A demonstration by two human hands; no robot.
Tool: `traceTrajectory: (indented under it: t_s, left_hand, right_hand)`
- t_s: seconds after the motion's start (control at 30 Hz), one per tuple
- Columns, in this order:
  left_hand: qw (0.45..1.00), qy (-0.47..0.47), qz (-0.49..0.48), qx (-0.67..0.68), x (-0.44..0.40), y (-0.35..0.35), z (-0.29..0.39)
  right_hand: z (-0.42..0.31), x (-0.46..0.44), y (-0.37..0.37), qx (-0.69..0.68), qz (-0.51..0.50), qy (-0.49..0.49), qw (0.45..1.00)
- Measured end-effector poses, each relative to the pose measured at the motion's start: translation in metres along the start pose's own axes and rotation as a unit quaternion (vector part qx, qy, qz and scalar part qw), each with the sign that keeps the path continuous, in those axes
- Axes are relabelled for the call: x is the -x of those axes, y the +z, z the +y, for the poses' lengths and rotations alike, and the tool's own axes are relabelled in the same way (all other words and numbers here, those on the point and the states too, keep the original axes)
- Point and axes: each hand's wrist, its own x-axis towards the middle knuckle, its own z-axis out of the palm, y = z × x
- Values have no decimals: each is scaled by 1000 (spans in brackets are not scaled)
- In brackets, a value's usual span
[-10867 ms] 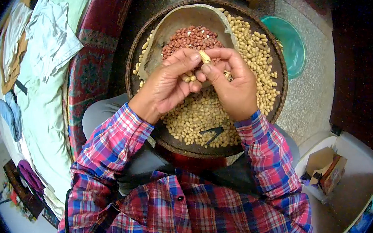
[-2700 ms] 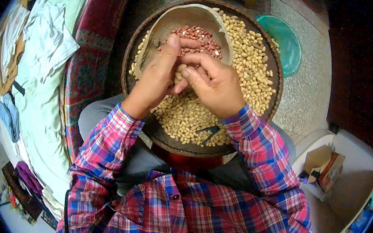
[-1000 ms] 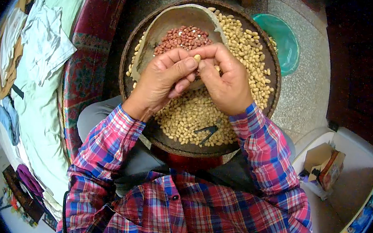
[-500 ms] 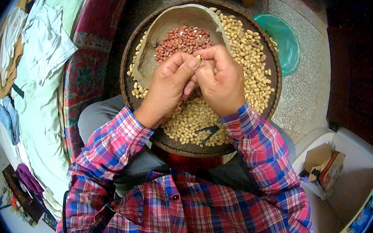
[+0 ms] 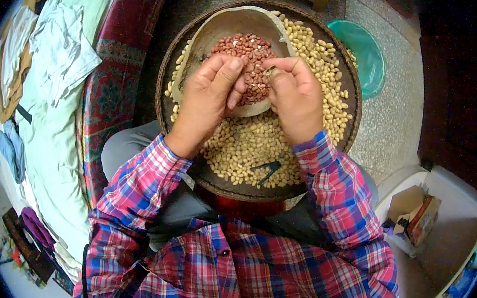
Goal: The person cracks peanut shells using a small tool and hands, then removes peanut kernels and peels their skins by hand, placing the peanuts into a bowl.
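Note:
Red peanut kernels [image 5: 255, 81] lie in a pale, rough bowl [image 5: 201, 37], which rests on a round dark tray [image 5: 169, 62]. Over the bowl's left part is my left hand [image 5: 210, 92], its fingers curled and thumb against the index finger; what they pinch, if anything, is too small to name. My right hand [image 5: 298, 97] pinches a piece of peanut shell [image 5: 269, 70] between thumb and index finger, above the bowl's right edge. The two hands are apart. Unshelled peanuts [image 5: 250, 144] cover the tray's front and right side. A black V-shaped tool [image 5: 267, 171] lies on them.
A green bin [image 5: 367, 61] stands on the floor beyond the tray's right edge. To the left is a bed [image 5: 56, 131] with clothes on it and a dark red patterned side. A cardboard box [image 5: 408, 208] sits at the right in a pale container.
My hands have moved apart from their joined pose, uncovering more red kernels between them. The shell piece is now in my right hand only.

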Motion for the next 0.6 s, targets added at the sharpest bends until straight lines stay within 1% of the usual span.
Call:
traceTrajectory:
  t_s: [0.03,0.07,0.1,0.13,0.17,0.2,0.3,0.4,0.43,0.5,0.6]
  left_hand:
    - [995,37,6,-90,-4,-4,1]
    - [966,150,28,-208,-8,-7,-1]
    - [966,150,27,-209,-9,-9,2]
    - [927,217,25,-306,-10,-11,6]
    - [873,280,24,-398,-10,-11,10]
    - [883,261,25,-389,-9,-10,12]
    - [875,274,15,-398,-9,-12,9]
    - [885,271,18,-377,-8,-10,10]
    - [885,271,17,-377,-7,-9,12]
    - [867,272,1,-418,-5,-10,20]
    - [870,272,-2,-412,-5,-11,17]
  right_hand:
    - [-1,0,-4,-1,1,0,1000]
    - [-4,0,-7,-87,-24,35,995]
    - [-7,0,-10,-172,-49,69,981]
    - [-8,0,-12,-172,-48,68,982]
    - [-9,1,-14,-211,-61,80,972]
    - [-10,2,-15,-249,-75,93,961]
    - [-12,2,-13,-261,-87,78,958]
    - [-13,1,-12,-302,-71,96,946]
    - [-12,0,-12,-302,-70,96,946]
    - [-6,0,-12,-269,-47,126,954]
    - [-4,0,-10,-241,-47,146,958]
